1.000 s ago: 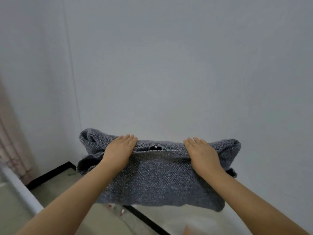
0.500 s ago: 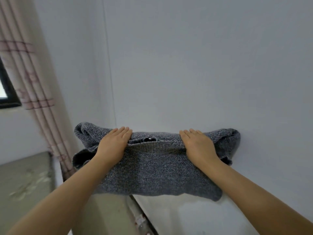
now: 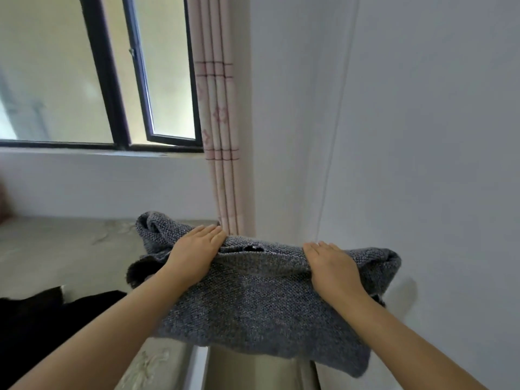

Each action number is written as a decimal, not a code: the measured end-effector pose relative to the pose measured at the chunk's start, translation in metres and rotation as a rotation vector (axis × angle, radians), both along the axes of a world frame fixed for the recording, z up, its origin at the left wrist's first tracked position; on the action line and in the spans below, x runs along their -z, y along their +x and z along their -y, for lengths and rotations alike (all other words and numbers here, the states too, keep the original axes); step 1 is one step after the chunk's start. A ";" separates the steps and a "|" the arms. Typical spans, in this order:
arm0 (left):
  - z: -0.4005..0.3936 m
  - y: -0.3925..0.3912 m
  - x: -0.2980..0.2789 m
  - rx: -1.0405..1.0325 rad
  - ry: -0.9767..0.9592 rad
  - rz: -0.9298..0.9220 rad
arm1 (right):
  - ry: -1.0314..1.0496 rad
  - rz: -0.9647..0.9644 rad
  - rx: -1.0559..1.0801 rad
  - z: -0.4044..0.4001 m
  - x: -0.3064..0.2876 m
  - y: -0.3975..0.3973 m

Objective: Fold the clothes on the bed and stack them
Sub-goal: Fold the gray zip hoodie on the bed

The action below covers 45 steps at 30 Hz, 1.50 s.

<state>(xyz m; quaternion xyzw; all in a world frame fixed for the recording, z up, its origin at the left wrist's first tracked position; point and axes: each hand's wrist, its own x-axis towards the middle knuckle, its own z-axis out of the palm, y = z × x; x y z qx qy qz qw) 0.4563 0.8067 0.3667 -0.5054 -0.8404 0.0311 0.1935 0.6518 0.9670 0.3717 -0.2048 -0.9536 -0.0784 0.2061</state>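
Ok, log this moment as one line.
phase: carrying | item: folded grey knit sweater, held up | left hand: gripping top edge | right hand: gripping top edge

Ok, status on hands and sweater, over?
Left hand and right hand both hold the folded grey sweater aloft. Black garment on the bed below left. Nothing in the way.

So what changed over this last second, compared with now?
The view swung left: the black-framed window, pink curtain and a black garment came into sight. The left hand and right hand kept the same hold on the folded grey knitted sweater, carried in the air.
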 end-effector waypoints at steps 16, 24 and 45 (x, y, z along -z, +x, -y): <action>-0.113 -0.292 0.028 -0.315 -0.065 0.071 | -0.111 0.110 -0.280 -0.174 0.037 -0.359; -0.153 -0.410 0.051 -0.542 -0.127 0.149 | -0.116 0.161 -0.521 -0.231 0.055 -0.526; -0.182 -0.795 0.147 -0.494 -0.063 0.244 | -0.117 0.100 -0.527 -0.251 0.155 -0.905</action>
